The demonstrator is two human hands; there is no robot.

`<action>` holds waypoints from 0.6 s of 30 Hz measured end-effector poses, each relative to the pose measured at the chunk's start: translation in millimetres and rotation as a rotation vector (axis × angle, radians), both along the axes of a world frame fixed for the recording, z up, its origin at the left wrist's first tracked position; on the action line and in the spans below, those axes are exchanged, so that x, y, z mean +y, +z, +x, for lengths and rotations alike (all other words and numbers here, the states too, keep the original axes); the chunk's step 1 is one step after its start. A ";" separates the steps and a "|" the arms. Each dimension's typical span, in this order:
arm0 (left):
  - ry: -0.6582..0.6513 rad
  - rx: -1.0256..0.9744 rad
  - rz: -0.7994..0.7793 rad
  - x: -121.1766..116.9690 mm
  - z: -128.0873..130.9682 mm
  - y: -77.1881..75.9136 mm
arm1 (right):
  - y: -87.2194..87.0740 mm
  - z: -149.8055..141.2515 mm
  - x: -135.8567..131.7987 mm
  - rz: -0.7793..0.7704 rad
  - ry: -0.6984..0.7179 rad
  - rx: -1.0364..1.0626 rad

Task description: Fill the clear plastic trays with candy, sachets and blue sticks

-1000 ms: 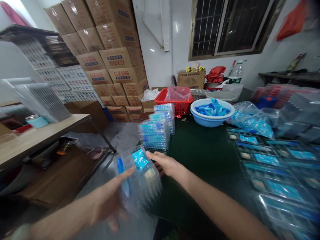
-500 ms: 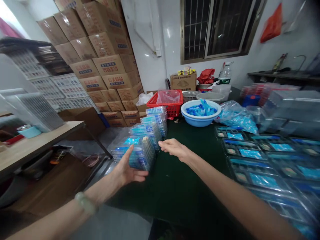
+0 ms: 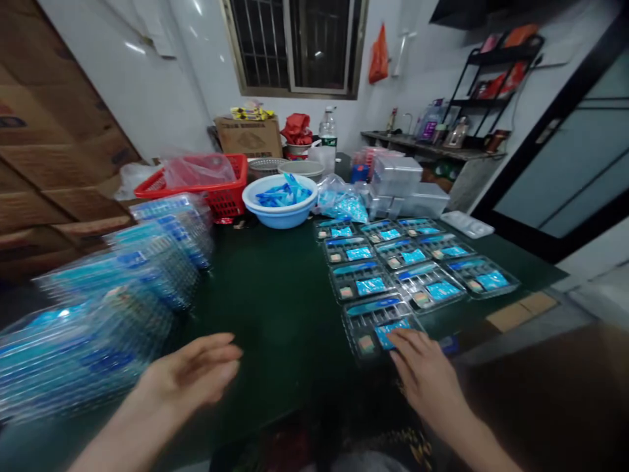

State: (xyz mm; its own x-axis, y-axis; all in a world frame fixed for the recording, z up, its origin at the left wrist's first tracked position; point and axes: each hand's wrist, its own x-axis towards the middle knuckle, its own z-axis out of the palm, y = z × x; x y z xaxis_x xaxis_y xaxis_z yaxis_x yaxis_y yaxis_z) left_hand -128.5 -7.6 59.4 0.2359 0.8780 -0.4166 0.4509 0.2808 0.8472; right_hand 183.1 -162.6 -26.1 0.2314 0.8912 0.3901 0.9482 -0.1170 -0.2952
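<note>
Snagging its rim could tip the clear rectangular plastic tray [image 3: 362, 325] the right hand [image 3: 426, 373] (grip unclear) is overlapping; the left hand [image 3: 194, 372] is hovering open.

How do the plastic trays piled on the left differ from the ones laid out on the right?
The left trays are heaped in tall, closely packed stacks; the right trays lie flat, spread out in rows.
The left trays largely cover one another's contents, while the right trays show theirs openly, including blue packets.
Both groups are see-through plastic with blue things inside.
</note>
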 end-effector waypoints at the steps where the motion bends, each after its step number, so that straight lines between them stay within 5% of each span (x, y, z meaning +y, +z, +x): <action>1: -0.163 0.047 0.132 -2.3 25.7 -1.0 | -9.7 -1.1 -3.9 -0.034 -0.001 -0.033; 5: -0.665 0.206 0.583 -10.5 108.9 -17.7 | -29.8 -22.7 -0.5 -0.063 -0.017 -0.074; 9: -0.902 0.462 0.716 -14.8 126.3 -41.3 | -37.7 -67.3 9.0 -0.010 0.052 -0.019; 14: -0.864 0.695 0.761 -7.5 87.1 -60.0 | -12.3 -86.5 28.3 0.075 0.250 0.184; 18: -0.733 0.715 0.850 3.4 65.5 -55.3 | 12.5 -30.5 62.9 0.121 0.028 0.121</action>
